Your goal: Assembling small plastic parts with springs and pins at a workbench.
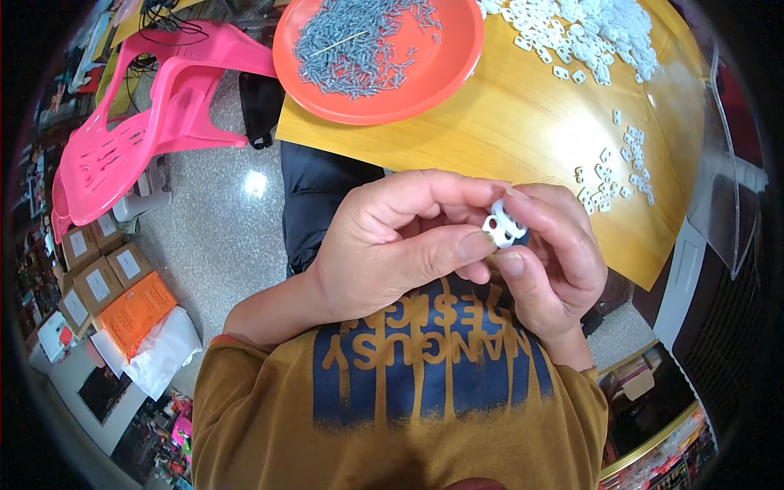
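Note:
Both hands are raised in front of my chest, close to the table's near edge. Between their fingertips is a small white plastic piece with round holes [503, 230], which looks like a cord lock. My left hand [392, 233] pinches it from the left, thumb in front and fingers curled behind. From the other side, the thumb and fingers of my right hand [559, 245] close on it. Fingers hide part of the piece, so I cannot tell whether anything sits inside it.
An orange-red round tray [384, 110] of small grey springs [351, 49] stands on the yellow table [343, 137]. Heaped white plastic pieces [604, 37] lie at the far right, with scattered ones [608, 175] nearer. A pink plastic chair [175, 106] and cardboard boxes [102, 278] are on the left.

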`<action>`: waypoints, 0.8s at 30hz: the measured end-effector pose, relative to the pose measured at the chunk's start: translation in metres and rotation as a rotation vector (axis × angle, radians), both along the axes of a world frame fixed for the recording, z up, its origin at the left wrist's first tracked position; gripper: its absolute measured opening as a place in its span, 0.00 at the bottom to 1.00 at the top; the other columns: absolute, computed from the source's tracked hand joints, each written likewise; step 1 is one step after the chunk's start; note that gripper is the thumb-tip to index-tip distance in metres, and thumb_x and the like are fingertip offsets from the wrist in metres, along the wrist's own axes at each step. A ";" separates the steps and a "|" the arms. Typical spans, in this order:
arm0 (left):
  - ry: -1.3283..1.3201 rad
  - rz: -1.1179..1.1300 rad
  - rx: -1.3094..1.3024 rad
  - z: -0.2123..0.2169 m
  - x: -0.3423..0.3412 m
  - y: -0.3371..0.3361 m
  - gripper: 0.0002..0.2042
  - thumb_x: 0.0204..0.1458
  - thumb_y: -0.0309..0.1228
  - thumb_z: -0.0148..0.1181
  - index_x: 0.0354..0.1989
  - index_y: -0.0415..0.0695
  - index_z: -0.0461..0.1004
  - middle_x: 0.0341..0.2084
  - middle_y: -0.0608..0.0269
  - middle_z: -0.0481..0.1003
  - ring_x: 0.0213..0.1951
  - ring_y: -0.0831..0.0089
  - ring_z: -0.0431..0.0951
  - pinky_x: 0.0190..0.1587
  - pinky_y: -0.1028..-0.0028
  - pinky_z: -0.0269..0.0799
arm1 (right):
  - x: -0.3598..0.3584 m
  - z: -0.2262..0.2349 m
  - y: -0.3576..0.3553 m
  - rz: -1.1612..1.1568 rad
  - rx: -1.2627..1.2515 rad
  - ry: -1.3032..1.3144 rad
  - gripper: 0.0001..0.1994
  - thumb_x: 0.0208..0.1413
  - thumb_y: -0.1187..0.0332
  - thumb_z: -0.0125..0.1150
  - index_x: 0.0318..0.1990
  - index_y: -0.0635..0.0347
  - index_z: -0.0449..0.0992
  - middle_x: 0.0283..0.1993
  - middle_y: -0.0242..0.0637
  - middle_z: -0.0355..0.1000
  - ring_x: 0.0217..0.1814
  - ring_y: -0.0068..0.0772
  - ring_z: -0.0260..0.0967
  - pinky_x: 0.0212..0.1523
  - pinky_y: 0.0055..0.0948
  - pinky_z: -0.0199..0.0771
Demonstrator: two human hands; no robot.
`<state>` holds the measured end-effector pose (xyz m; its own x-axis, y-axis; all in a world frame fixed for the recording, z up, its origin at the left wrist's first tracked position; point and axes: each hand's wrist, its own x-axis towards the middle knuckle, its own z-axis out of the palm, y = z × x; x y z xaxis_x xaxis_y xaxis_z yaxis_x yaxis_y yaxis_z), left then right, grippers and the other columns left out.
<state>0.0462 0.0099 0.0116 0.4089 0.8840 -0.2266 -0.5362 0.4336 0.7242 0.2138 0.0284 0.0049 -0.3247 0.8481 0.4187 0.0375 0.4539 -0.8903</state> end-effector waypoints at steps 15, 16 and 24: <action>-0.024 0.037 0.022 -0.003 0.007 -0.005 0.13 0.50 0.21 0.49 0.45 0.36 0.63 0.32 0.59 0.70 0.31 0.79 0.73 0.34 0.82 0.72 | 0.000 -0.002 -0.004 -0.024 0.008 -0.041 0.18 0.41 0.77 0.58 0.43 0.71 0.68 0.38 0.46 0.67 0.36 0.37 0.66 0.35 0.26 0.67; -0.006 0.041 0.023 -0.003 0.007 -0.005 0.13 0.50 0.21 0.50 0.45 0.36 0.63 0.32 0.60 0.70 0.31 0.79 0.73 0.34 0.82 0.72 | 0.000 -0.002 -0.004 -0.033 0.021 -0.053 0.17 0.42 0.77 0.57 0.43 0.71 0.68 0.38 0.46 0.67 0.36 0.37 0.66 0.35 0.26 0.67; 0.029 0.046 0.015 -0.003 0.009 -0.005 0.12 0.50 0.22 0.50 0.44 0.36 0.63 0.31 0.61 0.71 0.30 0.80 0.73 0.33 0.83 0.71 | -0.001 -0.006 -0.005 -0.054 0.032 -0.052 0.16 0.44 0.76 0.56 0.43 0.71 0.69 0.37 0.45 0.68 0.36 0.37 0.66 0.35 0.26 0.67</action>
